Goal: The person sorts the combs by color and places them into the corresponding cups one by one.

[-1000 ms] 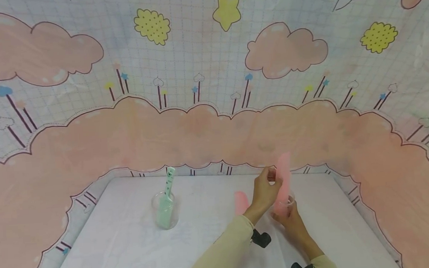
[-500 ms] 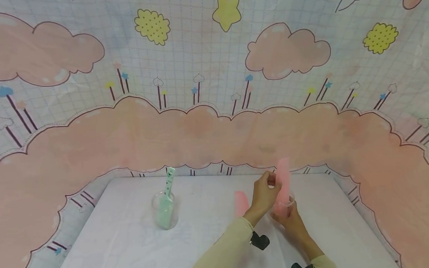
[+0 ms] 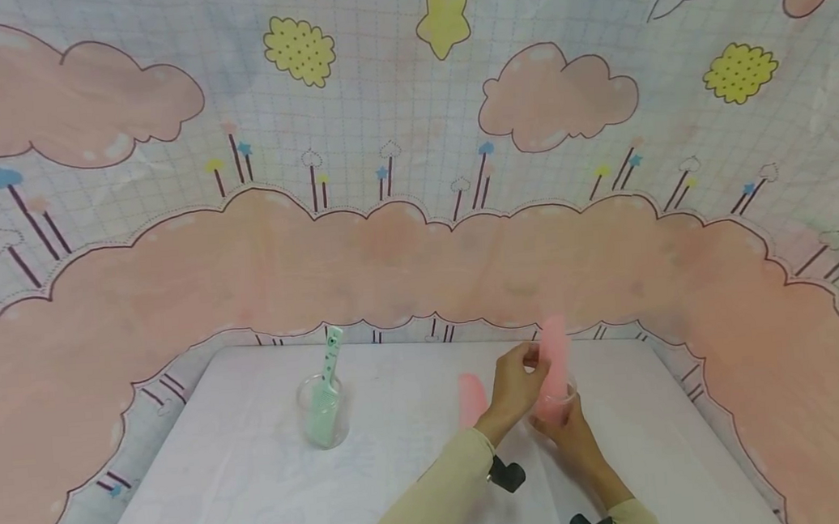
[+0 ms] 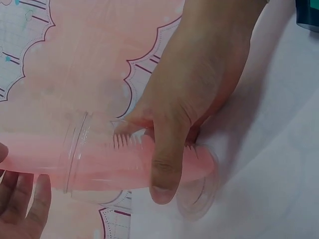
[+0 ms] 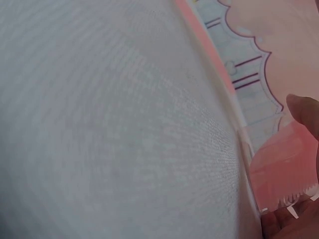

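Note:
My left hand (image 3: pixel 519 385) pinches the upper part of a pink comb (image 3: pixel 554 350), which stands upright with its lower end in a clear plastic cup (image 4: pixel 79 149). The right hand (image 3: pixel 574 438) grips this cup low down, thumb on one side and fingers on the other. Through the cup wall in the left wrist view, the comb's teeth show beside the right thumb. In the right wrist view the toothed edge of the comb (image 5: pixel 286 169) lies inside the cup, above the right fingers. The comb's lower tip reaches close to the cup's base.
A second clear cup (image 3: pixel 304 412) stands at left on the white table (image 3: pixel 261 500). In it leans a mint-green thing (image 3: pixel 324 415) with a spotted handle and wider lower end. A flat pink piece (image 3: pixel 471 398) lies behind my left wrist, partly hidden.
My left hand has moved slightly down with the pink comb, which now sits lower in the cup. The right hand and the cup have stayed in place.

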The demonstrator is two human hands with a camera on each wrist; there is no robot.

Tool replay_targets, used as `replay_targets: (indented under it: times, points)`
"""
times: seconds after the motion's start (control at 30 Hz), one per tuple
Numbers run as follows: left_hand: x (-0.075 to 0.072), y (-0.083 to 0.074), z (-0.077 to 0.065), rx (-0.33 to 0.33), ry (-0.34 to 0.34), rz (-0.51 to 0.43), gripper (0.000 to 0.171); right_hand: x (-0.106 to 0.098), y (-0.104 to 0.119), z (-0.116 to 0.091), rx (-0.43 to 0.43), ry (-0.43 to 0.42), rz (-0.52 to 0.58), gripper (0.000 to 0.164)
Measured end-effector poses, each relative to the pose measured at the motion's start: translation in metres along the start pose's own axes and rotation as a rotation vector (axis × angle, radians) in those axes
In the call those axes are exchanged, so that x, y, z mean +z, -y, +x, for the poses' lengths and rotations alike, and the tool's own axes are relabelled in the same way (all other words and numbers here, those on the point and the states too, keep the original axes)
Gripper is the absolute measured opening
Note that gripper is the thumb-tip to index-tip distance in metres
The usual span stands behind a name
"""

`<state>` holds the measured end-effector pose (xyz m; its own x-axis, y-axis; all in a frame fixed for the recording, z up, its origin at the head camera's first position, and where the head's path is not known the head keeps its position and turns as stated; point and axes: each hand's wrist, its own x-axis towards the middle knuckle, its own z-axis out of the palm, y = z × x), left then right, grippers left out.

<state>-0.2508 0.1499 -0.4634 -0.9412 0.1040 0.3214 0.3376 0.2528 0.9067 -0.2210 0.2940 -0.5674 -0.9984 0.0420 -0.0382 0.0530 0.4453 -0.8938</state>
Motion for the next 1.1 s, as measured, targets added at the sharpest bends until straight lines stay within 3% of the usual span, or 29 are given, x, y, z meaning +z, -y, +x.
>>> replay_targets:
  times: [0.23, 0.5, 1.1]
  points:
    - [0.0003, 0.0031, -0.0005, 0.013, 0.005, 0.036, 0.018, 0.0003, 0.0013, -0.0006, -0.006, -0.013, -0.002, 0.108]
    - [-0.0009, 0.0014, 0.0001, -0.027, 0.021, 0.005, 0.016, -0.0012, 0.0072, -0.0007, 0.018, -0.008, 0.004, 0.106]
    - [0.0038, 0.0076, 0.0009, -0.095, 0.028, 0.057, 0.011, -0.0036, 0.0059, 0.0057, 0.015, 0.006, 0.017, 0.102]
